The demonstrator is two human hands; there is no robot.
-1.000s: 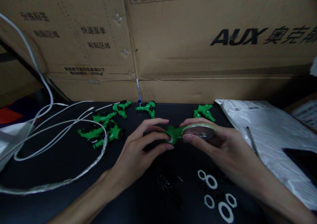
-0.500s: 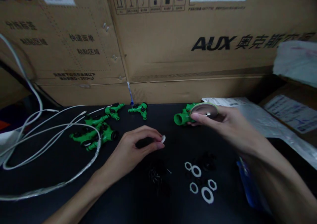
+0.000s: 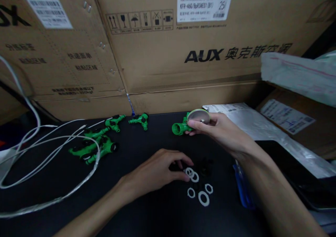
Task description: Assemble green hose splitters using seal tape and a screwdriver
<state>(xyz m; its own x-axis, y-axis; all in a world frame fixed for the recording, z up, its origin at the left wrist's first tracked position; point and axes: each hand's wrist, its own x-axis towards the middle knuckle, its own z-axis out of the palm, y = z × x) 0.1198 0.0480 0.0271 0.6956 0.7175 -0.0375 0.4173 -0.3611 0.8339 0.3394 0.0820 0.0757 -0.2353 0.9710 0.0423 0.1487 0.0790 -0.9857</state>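
My left hand (image 3: 168, 167) is low over several white plastic rings, thumb and index finger spread around one white ring (image 3: 189, 172) that overlaps another. The thumb tip appears to touch it. Beside these lie a large white ring (image 3: 203, 198), a toothed white ring (image 3: 209, 188) and a thinner white ring (image 3: 191, 192), with dark small parts (image 3: 206, 167) just beyond. My right hand (image 3: 217, 125) grips a green hose fitting (image 3: 180, 128), its open round end facing left. A round grey disc (image 3: 198, 116) with a metal centre sits on top, under the thumb; the fingers beneath are mostly hidden.
Several green valve fittings (image 3: 105, 146) are heaped at left; another green fitting (image 3: 141, 121) lies by the cardboard box (image 3: 152, 69) behind. White cables (image 3: 49, 205) loop at left. On the right are a blue-handled tool (image 3: 243, 188), a black tray-like object (image 3: 286, 174) and plastic packaging (image 3: 236, 120).
My left hand has moved right and down from mid-table to the white rings, bringing the white ring it held, and its fingers have spread. The right hand still holds the fitting. The view has shifted.
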